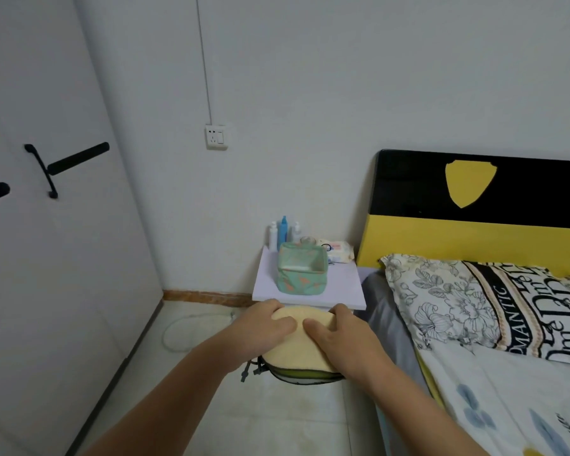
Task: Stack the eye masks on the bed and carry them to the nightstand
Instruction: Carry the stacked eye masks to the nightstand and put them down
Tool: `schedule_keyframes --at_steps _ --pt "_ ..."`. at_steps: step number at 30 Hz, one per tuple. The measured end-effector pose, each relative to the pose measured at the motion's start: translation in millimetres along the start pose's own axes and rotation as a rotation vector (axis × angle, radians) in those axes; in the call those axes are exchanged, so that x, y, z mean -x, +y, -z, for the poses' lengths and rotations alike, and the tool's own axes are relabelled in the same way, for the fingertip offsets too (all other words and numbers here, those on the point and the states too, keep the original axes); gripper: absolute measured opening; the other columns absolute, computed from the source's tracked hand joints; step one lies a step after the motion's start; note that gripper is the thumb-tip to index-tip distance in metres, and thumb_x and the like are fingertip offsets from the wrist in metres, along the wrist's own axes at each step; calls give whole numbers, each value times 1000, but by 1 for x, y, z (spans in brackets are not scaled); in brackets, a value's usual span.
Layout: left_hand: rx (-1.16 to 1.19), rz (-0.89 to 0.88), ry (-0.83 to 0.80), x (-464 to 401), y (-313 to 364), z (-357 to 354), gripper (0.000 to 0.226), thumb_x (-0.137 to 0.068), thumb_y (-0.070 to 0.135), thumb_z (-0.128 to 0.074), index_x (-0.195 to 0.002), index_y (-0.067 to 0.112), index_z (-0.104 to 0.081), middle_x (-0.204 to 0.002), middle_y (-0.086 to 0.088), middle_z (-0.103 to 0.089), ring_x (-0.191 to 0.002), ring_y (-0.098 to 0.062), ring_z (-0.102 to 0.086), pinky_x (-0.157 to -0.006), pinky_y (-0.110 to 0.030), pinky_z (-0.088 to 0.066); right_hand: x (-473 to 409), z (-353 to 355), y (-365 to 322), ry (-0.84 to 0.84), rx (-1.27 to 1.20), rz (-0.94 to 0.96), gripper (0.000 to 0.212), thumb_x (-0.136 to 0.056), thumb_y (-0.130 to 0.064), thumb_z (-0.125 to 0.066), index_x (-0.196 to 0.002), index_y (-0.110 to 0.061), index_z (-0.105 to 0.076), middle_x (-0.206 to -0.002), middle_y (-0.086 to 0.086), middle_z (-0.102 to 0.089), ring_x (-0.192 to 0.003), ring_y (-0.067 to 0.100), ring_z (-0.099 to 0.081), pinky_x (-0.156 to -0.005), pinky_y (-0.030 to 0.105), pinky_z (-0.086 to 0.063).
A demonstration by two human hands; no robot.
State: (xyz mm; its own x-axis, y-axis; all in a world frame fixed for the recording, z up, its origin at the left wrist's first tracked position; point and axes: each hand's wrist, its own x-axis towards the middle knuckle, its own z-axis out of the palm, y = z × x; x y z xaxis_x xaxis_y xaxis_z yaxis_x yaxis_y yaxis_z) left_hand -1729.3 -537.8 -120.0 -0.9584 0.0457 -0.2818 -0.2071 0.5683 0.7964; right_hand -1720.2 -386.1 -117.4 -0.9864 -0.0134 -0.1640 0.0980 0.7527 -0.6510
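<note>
A stack of eye masks (298, 352) hangs in the air between the bed and the nightstand, cream-coloured on top with a green-edged one and dark straps beneath. My left hand (260, 330) grips its left side and my right hand (341, 340) grips its right side, thumbs pressed on top. The stack is just in front of the white nightstand top (267, 287), close to its near edge. The bed (507, 373) lies to the right.
On the nightstand stand a green fabric basket (302, 271), a few bottles (283, 232) and a pack of wipes (338, 251). A patterned pillow (458, 301) lies by the yellow and black headboard (474, 238). White wardrobe doors (46, 225) on the left; tiled floor below.
</note>
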Motion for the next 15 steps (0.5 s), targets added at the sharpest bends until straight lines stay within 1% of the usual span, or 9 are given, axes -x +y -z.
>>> schedule_keyframes --at_steps 2,4,7,9,11,15 --pt "-9 6 -8 -25 1 5 33 -79 31 -50 -110 22 -56 -112 -3 -59 -100 -20 -56 -71 -27 -43 -24 0 -2 5 -6 -4 48 -85 -49 -48 -117 -13 -45 -118 10 -60 -105 29 -56 -75 32 -38" --pt "-7 0 -20 -55 3 11 33 -79 31 -50 -110 21 -57 -110 -2 -60 -100 -19 -57 -71 -27 -43 -53 0 -6 12 -18 -13 48 -85 -49 -48 -117 -13 -45 -117 9 -61 -105 28 -56 -76 32 -39" --pt "-15 -28 -47 -103 5 28 29 -79 32 -50 -106 23 -57 -102 0 -60 -93 -16 -57 -63 -24 -41 -98 -3 -17 36 -12 -26 48 -86 -49 -48 -117 -14 -46 -117 8 -60 -103 27 -55 -74 31 -38" --pt "-11 -44 -69 -135 7 42 24 -78 32 -50 -101 25 -56 -96 2 -59 -85 -11 -57 -60 -22 -39 -128 -4 -25 59 -11 -38 49 -86 -50 -47 -118 -14 -46 -117 8 -60 -103 26 -55 -74 30 -36" --pt "0 -55 -91 -165 8 56 19 -78 33 -50 -96 29 -54 -91 6 -58 -79 -4 -54 -58 -21 -39 -157 -6 -35 71 2 -55 48 -85 -51 -48 -116 -14 -46 -115 8 -61 -102 27 -55 -74 30 -35" --pt "-28 -75 -131 -219 8 76 9 -77 34 -52 -85 35 -53 -83 13 -57 -75 0 -54 -56 -21 -38 -207 -13 -47 83 -16 -95 47 -85 -51 -49 -113 -14 -47 -106 6 -61 -94 25 -54 -72 30 -37"
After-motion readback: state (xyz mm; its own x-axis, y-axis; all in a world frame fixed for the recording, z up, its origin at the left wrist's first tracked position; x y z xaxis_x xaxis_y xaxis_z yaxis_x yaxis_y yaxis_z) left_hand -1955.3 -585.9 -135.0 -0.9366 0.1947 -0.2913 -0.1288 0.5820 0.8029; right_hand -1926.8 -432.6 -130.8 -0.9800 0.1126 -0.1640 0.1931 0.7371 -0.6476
